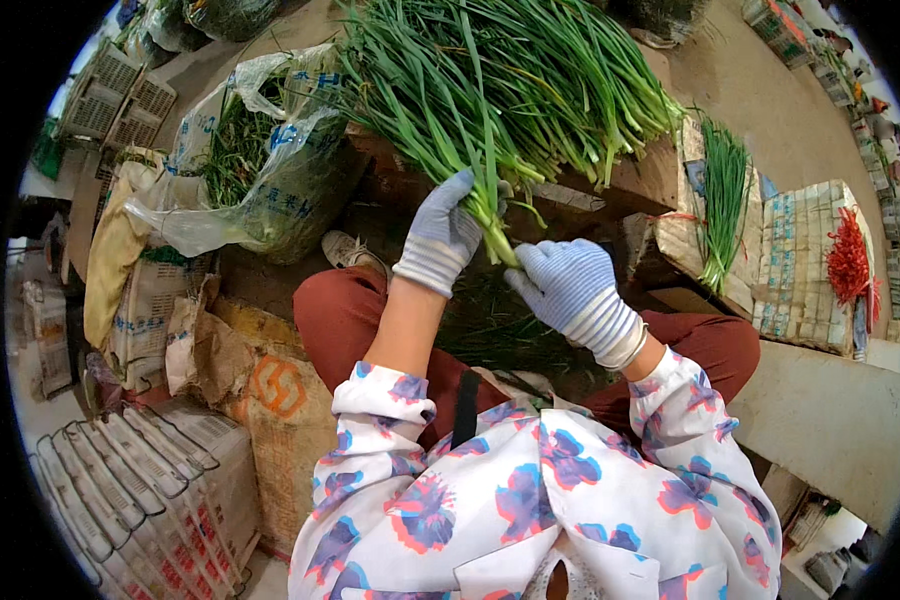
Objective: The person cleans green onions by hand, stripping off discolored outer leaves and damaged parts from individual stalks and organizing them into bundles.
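Note:
A big heap of long green chives with pale stem ends lies on a brown board in front of me. My left hand, in a blue-and-white striped glove, is closed round a few chive stalks at the heap's near edge. Their pale ends point down toward me. With thumb and fingers my right hand, gloved alike, pinches the root end of those stalks. Loose green scraps lie in shadow below, between my knees.
At the left, a clear plastic bag bulges with leafy trimmings. A smaller chive bundle and red ties rest on white boxes at the right. Stacked plastic crates stand lower left, beside a worn carton.

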A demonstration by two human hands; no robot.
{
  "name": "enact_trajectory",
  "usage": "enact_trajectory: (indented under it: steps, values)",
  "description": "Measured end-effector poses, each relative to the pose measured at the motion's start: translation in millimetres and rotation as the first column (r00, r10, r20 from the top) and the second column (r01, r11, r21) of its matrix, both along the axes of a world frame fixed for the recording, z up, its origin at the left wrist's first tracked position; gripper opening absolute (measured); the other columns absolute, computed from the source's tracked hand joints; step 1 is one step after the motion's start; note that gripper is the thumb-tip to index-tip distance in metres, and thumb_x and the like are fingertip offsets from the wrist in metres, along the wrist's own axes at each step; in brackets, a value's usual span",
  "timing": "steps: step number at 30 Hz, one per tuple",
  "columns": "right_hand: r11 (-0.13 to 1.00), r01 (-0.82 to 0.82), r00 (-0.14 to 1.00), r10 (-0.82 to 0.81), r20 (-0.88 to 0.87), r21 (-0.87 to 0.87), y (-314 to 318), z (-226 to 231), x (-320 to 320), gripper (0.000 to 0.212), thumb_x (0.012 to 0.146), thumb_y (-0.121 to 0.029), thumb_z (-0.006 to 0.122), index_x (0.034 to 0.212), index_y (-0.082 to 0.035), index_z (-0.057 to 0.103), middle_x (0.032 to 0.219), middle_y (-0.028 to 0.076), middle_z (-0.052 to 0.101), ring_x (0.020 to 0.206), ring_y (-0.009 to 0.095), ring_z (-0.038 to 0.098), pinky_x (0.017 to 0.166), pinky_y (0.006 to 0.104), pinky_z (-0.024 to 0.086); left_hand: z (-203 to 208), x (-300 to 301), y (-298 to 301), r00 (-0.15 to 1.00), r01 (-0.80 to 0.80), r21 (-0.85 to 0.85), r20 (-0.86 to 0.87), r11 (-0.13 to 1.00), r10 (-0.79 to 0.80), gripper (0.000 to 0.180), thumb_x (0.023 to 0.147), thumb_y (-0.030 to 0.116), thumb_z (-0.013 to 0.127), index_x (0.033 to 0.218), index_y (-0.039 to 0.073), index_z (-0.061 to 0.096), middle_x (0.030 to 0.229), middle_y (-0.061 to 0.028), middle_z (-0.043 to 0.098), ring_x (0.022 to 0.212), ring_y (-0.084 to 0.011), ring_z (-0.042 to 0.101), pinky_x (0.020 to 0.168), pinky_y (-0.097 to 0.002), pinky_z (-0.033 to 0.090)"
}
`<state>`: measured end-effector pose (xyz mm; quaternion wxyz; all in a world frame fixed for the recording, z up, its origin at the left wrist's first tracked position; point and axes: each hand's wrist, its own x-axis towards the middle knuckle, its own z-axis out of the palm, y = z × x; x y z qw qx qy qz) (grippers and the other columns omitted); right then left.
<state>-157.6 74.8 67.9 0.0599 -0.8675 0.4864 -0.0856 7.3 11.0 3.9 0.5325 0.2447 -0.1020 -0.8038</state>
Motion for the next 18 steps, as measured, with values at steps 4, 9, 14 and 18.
enact_trajectory:
  steps: [4,9,14,18]
  values:
    - [0.92,-0.014,0.746,-0.25,0.617,0.391,-19.2,-29.8,6.0,0.042,0.078,-0.045,0.058,0.096,-0.007,0.062,0.085,0.016,0.063,0.073,0.03,0.062,0.067,0.0367,0.049,-15.0,19.9,7.5,0.987,0.032,-0.047,0.159,0.998,-0.025,0.028,0.08,0.017,0.058,0.102,-0.001,0.056,0.094,-0.0137,0.063,0.09,-0.0264,0.06,0.082,-0.036,0.047]
    - [0.726,-0.057,0.581,-0.534,0.614,0.685,-41.8,-52.3,35.2,0.032,0.073,-0.02,0.069,0.096,0.001,0.062,0.083,0.01,0.065,0.071,0.012,0.059,0.068,0.0266,0.048,-27.5,28.5,15.8,0.969,-0.025,0.042,0.248,0.999,0.014,0.027,0.078,0.009,0.06,0.103,0.0,0.055,0.098,-0.0136,0.062,0.092,-0.0259,0.059,0.082,-0.036,0.048]
    - [0.75,-0.172,0.232,-0.599,0.766,0.639,-27.3,-72.0,30.6,0.021,0.077,-0.011,0.064,0.094,0.001,0.062,0.085,0.005,0.063,0.077,0.008,0.056,0.071,0.0243,0.046,-37.1,34.3,13.8,0.987,-0.103,0.175,0.137,0.979,0.08,0.022,0.082,0.006,0.055,0.103,-0.001,0.053,0.096,-0.0157,0.061,0.088,-0.0277,0.059,0.076,-0.0418,0.05]
    - [0.765,-0.225,0.153,-0.584,0.797,0.603,9.3,-57.3,24.0,0.016,0.079,0.0,0.06,0.095,-0.002,0.062,0.09,0.004,0.062,0.08,0.009,0.056,0.074,0.0232,0.046,-42.4,37.2,19.0,0.995,-0.037,0.213,0.103,0.976,0.015,0.029,0.082,0.005,0.05,0.11,-0.003,0.05,0.099,-0.0187,0.06,0.096,-0.033,0.057,0.087,-0.0472,0.047]
